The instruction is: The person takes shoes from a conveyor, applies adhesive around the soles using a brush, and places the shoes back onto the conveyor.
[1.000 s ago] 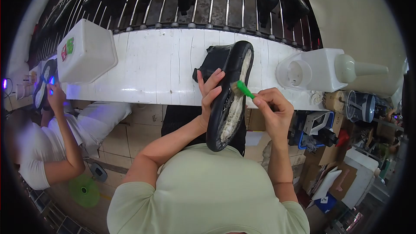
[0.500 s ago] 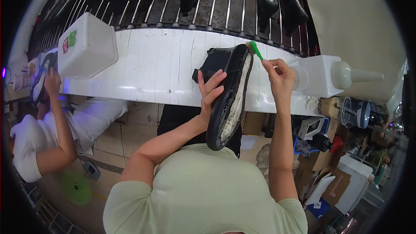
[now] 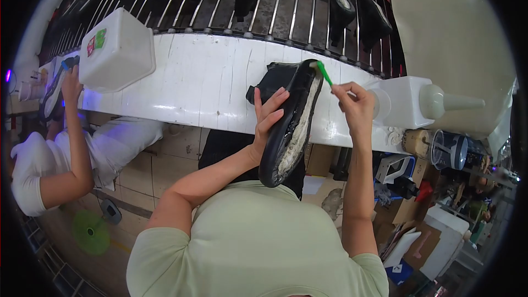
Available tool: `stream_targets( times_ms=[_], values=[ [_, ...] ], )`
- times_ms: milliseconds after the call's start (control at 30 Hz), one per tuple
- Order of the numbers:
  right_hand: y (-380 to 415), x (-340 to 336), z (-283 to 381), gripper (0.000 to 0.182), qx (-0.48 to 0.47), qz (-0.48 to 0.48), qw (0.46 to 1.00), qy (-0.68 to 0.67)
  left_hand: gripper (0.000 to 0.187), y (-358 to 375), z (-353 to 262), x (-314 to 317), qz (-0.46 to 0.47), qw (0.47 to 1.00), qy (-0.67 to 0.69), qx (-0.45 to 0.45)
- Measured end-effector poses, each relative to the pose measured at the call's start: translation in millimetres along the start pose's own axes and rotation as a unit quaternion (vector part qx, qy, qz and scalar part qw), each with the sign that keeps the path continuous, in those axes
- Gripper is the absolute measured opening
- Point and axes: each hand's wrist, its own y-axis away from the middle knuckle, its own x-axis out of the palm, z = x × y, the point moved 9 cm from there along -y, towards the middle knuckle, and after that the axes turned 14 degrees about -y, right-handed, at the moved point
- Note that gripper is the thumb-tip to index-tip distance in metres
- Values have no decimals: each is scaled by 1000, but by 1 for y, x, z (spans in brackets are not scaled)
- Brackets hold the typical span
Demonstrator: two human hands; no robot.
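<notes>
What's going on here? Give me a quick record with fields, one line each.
Left hand: grips a black shoe sole, held upright, whitish coating on its inner face
Right hand: holds a green brush, bristles at the sole's top end
Work surface: white bench
On bench: white tub at left, white jug at right
Behind: metal rod rack carrying dark shoes
Nearby: another person at left

a white bench (image 3: 203, 85) carries two white jugs (image 3: 116, 52) (image 3: 410, 102).
</notes>
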Motion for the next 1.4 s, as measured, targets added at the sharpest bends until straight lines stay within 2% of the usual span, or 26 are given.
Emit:
stream_targets(
  times_ms=[167,367,400,533,633,733,767,800,900,1000,1100,1133,1200,1267,1300,1400],
  values=[
    [42,17,18,12,40,67,995,-58,93,-2,-1,-3,14,1000,26,-1],
    [74,34,50,8,7,119,991,-66,90,-11,-3,-7,23,999,36,-9],
    [78,36,53,7,-2,126,990,-66,68,-17,-4,-12,-1,995,94,-41],
    [93,50,76,7,-109,175,978,-1,64,-23,-1,-14,14,993,104,-52],
    [106,61,95,8,-129,196,971,52,64,-26,0,-15,31,992,109,-54],
    [123,71,97,9,-134,254,957,42,91,-22,4,-10,44,996,73,-39],
    [126,74,97,10,-126,274,952,45,92,-20,4,-11,41,995,76,-40],
    [121,73,100,8,-134,267,954,23,93,-22,3,-12,36,995,79,-38],
    [82,26,64,7,-62,55,997,-12,98,-21,8,-8,58,996,63,-25],
    [87,26,46,8,-12,55,997,-55,97,-27,8,-9,49,996,57,-55],
    [122,64,81,7,-74,209,974,-53,96,-37,4,-16,49,995,51,-70],
    [124,66,86,8,-92,197,975,-37,94,-34,5,-13,66,995,13,-72],
    [120,69,95,9,-131,170,977,-5,92,-33,8,-13,62,993,69,-72],
    [92,47,76,8,-77,43,996,-17,93,-37,5,-13,43,995,71,-63],
    [80,32,66,8,-53,-8,999,-7,88,-39,2,-13,62,993,80,-66],
    [77,31,74,10,-104,4,994,-15,77,-50,-3,-18,107,986,103,-72]
  ],
)
